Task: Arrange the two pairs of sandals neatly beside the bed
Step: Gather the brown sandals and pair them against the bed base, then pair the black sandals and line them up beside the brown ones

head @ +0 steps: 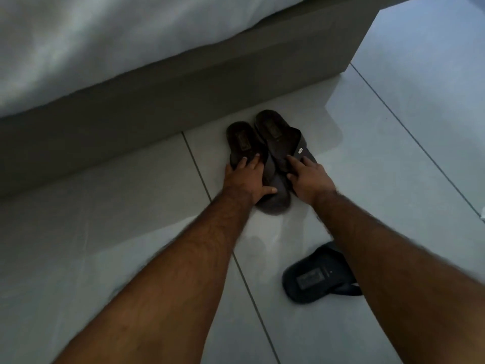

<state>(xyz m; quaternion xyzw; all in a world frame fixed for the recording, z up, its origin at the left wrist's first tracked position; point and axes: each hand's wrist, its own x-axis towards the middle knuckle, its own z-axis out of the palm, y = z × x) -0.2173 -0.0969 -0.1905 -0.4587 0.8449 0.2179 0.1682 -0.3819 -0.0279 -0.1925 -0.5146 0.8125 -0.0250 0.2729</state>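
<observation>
Two dark sandals lie side by side on the tiled floor (393, 166), close to the base of the bed (183, 82), heels toward the bed. The left sandal (242, 141) is covered at its strap by the left hand (246, 178), fingers spread flat and thumb extended toward a greyish sandal (275, 198) that lies partly beneath the pair. The right sandal (278, 135) is touched at its strap by the right hand (308, 179), fingers loosely splayed and resting on top, not pinching. A fourth sandal (315, 277), dark blue-black, lies well apart, nearer the viewer, partly hidden by the right forearm. White bedding (105, 43) overhangs the bed frame.
</observation>
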